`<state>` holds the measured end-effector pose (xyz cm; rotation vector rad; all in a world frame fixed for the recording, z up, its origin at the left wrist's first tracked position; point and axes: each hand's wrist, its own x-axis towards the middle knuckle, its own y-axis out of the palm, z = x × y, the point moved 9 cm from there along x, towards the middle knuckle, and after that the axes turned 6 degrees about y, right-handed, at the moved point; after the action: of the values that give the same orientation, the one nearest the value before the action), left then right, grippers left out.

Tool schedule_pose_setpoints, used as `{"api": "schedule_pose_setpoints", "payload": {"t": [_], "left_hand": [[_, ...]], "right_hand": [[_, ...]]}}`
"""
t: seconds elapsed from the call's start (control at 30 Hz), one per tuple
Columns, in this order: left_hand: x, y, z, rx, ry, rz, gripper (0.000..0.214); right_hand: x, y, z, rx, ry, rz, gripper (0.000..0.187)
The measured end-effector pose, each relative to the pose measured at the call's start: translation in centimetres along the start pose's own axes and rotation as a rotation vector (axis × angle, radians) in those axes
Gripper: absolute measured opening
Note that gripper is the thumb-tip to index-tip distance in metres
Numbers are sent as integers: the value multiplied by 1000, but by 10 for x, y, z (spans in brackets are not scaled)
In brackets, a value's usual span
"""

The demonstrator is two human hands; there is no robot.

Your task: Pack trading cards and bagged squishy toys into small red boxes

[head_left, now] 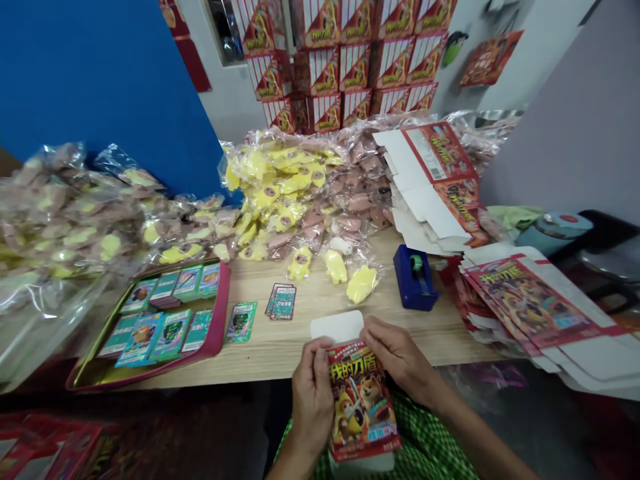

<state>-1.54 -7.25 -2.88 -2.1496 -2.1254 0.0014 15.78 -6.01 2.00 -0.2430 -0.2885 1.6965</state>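
Observation:
A red printed cardboard box (361, 407) with cartoon animals on its front is held upright over the lap. Its white top flap (337, 325) stands up, and another white flap shows at the bottom. My left hand (314, 387) grips the box's left edge, thumb on the front. My right hand (395, 350) pinches its upper right edge beside the flap. On the table just beyond lie a small stack of cards (282, 302), a single green-edged card (241, 323) and a yellow toy in clear wrap (363, 284).
At left sits a tin tray (224, 313) of sorted cards. A blue tape dispenser (416, 279) stands right of centre. Flattened boxes (535, 300) overhang the table's right front edge. Bagged toys (280, 193) are heaped behind, with stacked red boxes (325, 70) at the back.

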Motion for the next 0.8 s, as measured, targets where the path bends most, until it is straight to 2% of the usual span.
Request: {"api": "schedule_pose_setpoints", "payload": {"t": [0.07, 0.13, 0.17, 0.23, 0.33, 0.4, 0.53, 0.67, 0.8], "left_hand": [[5, -3, -4, -93, -42, 14, 45], [10, -7, -7, -230, -94, 27, 45], [11, -9, -8, -290, -120, 39, 52], [12, -13, -10, -335, -148, 78, 62], [11, -19, -10, -236, -123, 129, 43], [11, -24, -10, -181, -101, 129, 39], [10, -22, -11, -188, -136, 146, 39], [13, -20, -15, -244, -190, 100, 46], [11, -17, -14, -204, -222, 137, 45]], "right_hand": [[0, 5, -7, 196, 85, 49, 23], [-1, 8, -10, 342, 142, 77, 32], [-2, 9, -9, 347, 143, 79, 34], [-5, 7, -1, 219, 92, 65, 23], [-10, 6, 19, -51, -57, 62, 21], [-14, 9, 27, -156, -96, 115, 23], [-13, 9, 29, -236, 1, 176, 24], [-8, 8, 33, -289, 55, 144, 17], [-8, 12, 30, -373, 81, 121, 19]]}}
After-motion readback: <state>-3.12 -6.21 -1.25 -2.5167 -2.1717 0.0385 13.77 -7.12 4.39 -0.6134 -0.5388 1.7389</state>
